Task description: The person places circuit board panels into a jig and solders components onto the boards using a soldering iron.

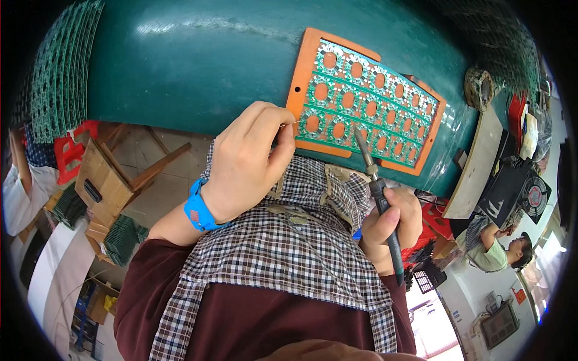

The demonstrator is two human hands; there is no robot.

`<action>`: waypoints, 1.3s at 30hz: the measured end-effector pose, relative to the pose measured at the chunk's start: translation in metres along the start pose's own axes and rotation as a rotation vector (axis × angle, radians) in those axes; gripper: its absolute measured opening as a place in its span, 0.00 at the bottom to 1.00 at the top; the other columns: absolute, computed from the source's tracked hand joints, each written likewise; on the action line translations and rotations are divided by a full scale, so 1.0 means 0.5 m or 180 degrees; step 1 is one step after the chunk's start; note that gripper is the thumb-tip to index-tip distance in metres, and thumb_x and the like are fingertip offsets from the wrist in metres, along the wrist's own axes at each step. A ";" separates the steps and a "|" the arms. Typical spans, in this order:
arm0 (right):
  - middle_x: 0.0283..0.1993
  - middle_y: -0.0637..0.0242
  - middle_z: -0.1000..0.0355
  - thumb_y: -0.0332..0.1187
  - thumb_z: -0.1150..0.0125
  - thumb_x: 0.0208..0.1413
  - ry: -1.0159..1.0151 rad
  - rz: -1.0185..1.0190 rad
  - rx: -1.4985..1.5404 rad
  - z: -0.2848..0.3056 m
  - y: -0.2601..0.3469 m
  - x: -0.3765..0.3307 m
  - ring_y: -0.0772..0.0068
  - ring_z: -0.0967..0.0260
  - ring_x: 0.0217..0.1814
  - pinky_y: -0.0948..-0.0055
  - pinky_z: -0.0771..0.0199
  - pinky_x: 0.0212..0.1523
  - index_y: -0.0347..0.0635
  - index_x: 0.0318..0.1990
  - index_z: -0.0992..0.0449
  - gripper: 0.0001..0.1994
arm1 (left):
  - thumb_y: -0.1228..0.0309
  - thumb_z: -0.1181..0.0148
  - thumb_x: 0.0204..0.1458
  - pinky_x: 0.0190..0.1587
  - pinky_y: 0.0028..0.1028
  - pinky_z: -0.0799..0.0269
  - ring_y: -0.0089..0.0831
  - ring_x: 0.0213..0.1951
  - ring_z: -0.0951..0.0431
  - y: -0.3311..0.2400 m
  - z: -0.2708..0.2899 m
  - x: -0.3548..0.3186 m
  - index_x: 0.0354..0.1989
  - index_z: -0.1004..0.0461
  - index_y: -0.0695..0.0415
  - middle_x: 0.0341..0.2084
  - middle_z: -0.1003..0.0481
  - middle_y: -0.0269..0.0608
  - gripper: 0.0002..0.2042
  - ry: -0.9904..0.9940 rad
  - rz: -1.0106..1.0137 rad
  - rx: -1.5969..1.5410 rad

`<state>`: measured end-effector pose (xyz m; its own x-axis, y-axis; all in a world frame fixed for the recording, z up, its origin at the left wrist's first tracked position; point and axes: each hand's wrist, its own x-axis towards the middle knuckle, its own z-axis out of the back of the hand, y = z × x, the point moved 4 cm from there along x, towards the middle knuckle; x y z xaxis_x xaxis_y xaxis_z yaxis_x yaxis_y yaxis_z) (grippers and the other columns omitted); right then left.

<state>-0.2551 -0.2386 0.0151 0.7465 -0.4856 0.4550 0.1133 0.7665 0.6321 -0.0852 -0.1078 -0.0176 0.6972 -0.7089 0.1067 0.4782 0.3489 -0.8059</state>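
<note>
My left hand, with a blue band at the wrist, pinches a thin solder wire whose end reaches the near left corner of an orange frame. The frame holds a green panel of several round circuit boards and lies on a green table. My right hand grips the black handle of a soldering iron. Its metal tip rests on the panel near the front row. A checked cloth covers my lap below both hands.
Stacks of green board panels stand at the table's left end. A red stool and cardboard boxes sit on the floor at left. At right are a wooden board, a black box with a fan and another person.
</note>
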 end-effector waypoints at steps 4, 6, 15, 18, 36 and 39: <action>0.23 0.57 0.29 0.28 0.47 0.49 -0.0028 -0.0418 0.0002 -0.009 -0.017 0.012 0.64 0.31 0.22 0.71 0.30 0.25 0.32 0.32 0.24 0.08 | 0.84 0.42 0.46 0.27 0.27 0.31 0.33 0.26 0.26 0.003 0.001 -0.003 0.32 0.29 0.63 0.29 0.27 0.43 0.06 -0.0101 -0.0100 -0.0008; 0.25 0.56 0.28 0.28 0.45 0.50 0.0069 -0.0601 0.0036 -0.017 -0.031 0.017 0.64 0.29 0.26 0.73 0.29 0.29 0.32 0.34 0.23 0.09 | 0.82 0.40 0.43 0.26 0.29 0.29 0.36 0.25 0.25 0.001 0.005 0.000 0.30 0.29 0.61 0.26 0.28 0.41 0.06 -0.0194 -0.0207 0.0015; 0.26 0.57 0.27 0.28 0.44 0.49 0.0220 -0.0490 0.0091 -0.037 -0.023 0.024 0.64 0.28 0.26 0.73 0.29 0.28 0.32 0.34 0.23 0.08 | 0.85 0.41 0.44 0.24 0.25 0.33 0.30 0.25 0.28 0.006 0.003 -0.008 0.32 0.29 0.63 0.29 0.27 0.41 0.07 -0.0152 -0.0184 -0.0070; 0.25 0.60 0.28 0.27 0.44 0.49 0.0202 -0.0051 -0.0314 -0.020 -0.005 0.033 0.66 0.29 0.25 0.73 0.29 0.25 0.32 0.34 0.23 0.08 | 0.83 0.39 0.41 0.26 0.29 0.28 0.37 0.25 0.25 0.004 0.005 -0.006 0.30 0.29 0.62 0.29 0.28 0.42 0.08 -0.0116 -0.0205 0.0038; 0.23 0.65 0.29 0.28 0.42 0.46 0.0438 0.0262 0.0396 -0.060 0.003 0.005 0.69 0.31 0.20 0.73 0.32 0.22 0.36 0.32 0.23 0.07 | 0.82 0.39 0.44 0.29 0.29 0.29 0.34 0.28 0.25 0.005 -0.012 -0.010 0.33 0.27 0.61 0.33 0.29 0.41 0.08 0.0036 -0.0117 0.0211; 0.23 0.65 0.29 0.28 0.42 0.46 0.0494 0.0309 0.0326 -0.056 0.007 0.010 0.69 0.31 0.21 0.73 0.31 0.22 0.36 0.32 0.23 0.07 | 0.82 0.39 0.44 0.28 0.28 0.30 0.32 0.27 0.26 0.000 -0.009 -0.005 0.33 0.26 0.62 0.33 0.29 0.40 0.07 0.0194 -0.0055 0.0247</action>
<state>-0.2328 -0.2264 0.0023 0.8436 -0.3348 0.4197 -0.0254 0.7560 0.6541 -0.0895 -0.1087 -0.0207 0.6558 -0.7504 0.0825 0.5314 0.3811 -0.7566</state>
